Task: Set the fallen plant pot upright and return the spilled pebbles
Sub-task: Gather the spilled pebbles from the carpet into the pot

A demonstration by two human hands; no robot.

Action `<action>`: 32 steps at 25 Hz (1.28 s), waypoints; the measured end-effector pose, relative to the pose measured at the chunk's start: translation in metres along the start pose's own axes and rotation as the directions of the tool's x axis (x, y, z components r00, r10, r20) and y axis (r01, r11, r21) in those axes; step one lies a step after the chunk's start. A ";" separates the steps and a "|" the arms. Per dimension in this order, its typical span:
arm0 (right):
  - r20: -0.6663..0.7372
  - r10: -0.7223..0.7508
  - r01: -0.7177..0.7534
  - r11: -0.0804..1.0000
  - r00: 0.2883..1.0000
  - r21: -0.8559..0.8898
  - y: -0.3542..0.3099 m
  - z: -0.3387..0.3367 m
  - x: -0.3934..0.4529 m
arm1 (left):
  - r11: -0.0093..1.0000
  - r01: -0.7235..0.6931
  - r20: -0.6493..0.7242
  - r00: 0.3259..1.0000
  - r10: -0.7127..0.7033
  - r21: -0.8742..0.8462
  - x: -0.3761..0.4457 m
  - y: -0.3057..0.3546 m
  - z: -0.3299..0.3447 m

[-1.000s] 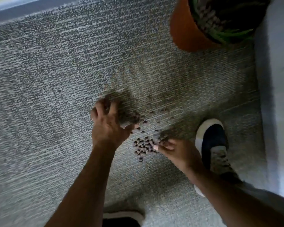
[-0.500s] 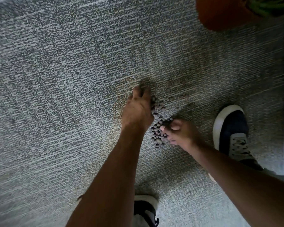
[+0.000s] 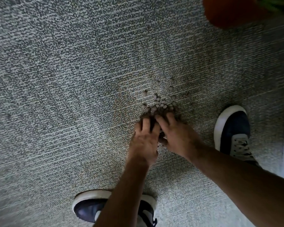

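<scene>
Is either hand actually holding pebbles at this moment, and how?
Cannot tell. The left hand and right hand lie together, fingers down over the pebbles on the carpet; any hold is hidden underneath.

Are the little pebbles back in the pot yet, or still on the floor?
Still on the floor. The pebbles lie heaped on the carpet at the fingertips of both hands, apart from the orange pot.

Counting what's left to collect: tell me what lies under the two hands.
Pebbles show beyond the fingertips and in the gap between left hand and right hand. Anything beneath the palms is covered.
</scene>
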State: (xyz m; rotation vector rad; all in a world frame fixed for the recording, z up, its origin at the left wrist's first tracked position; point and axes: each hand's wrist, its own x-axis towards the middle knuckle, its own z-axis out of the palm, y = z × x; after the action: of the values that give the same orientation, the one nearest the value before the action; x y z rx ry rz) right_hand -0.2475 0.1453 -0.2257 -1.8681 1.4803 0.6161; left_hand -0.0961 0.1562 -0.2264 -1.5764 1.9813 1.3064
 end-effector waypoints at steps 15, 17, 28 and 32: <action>-0.067 -0.003 0.024 0.950 0.998 0.311 0.011 -0.008 0.005 | 0.962 -0.207 -0.048 0.975 0.219 0.176 -0.003 -0.009 -0.009; -0.094 0.147 -0.084 0.872 0.985 0.483 0.011 -0.013 0.008 | 0.953 -0.238 -0.046 0.967 0.251 0.190 -0.005 -0.011 -0.009; 0.233 0.256 -0.102 -0.440 0.938 0.892 0.037 -0.088 0.015 | 0.440 0.112 -0.143 0.851 -0.506 -0.891 0.024 0.011 -0.068; 0.042 0.280 0.126 -0.552 0.959 0.824 0.076 -0.152 0.015 | 0.047 -0.112 -0.121 0.940 -0.320 -0.993 0.072 0.091 -0.148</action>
State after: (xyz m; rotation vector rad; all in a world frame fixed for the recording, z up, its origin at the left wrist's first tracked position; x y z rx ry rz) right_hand -0.3235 0.0119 -0.1511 -0.0345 1.2631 -0.9903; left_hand -0.1585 -0.0054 -0.1539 -2.4998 0.6456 2.8580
